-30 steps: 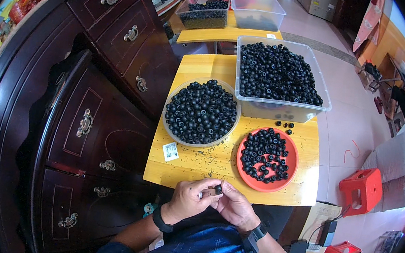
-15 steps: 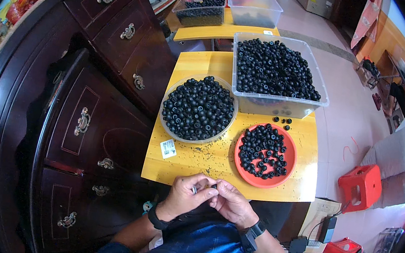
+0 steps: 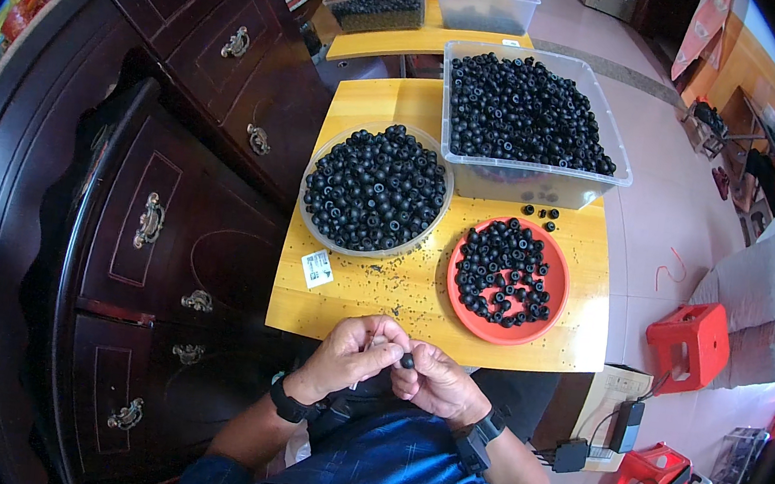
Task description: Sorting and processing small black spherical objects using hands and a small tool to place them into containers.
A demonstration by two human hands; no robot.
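Both hands meet just off the near edge of the bench [image 3: 372,298], over the person's lap. The left hand [image 3: 348,357] and the right hand [image 3: 437,381] close together on one black bead [image 3: 407,361], pinched at their fingertips; a thin pale thing shows in the left hand, too small to name.

To do this well, the person likely needs to keep the bead still between the fingertips, turn it slowly, and work close to the body so a dropped bead lands in the lap.

The bead is round, so no long axis shows; which way its hole faces cannot be told.

Ahead of the hands sits a red plate [image 3: 551,318] of beads, ahead and left a clear bowl [image 3: 312,233], farther off a clear tub [image 3: 528,180].
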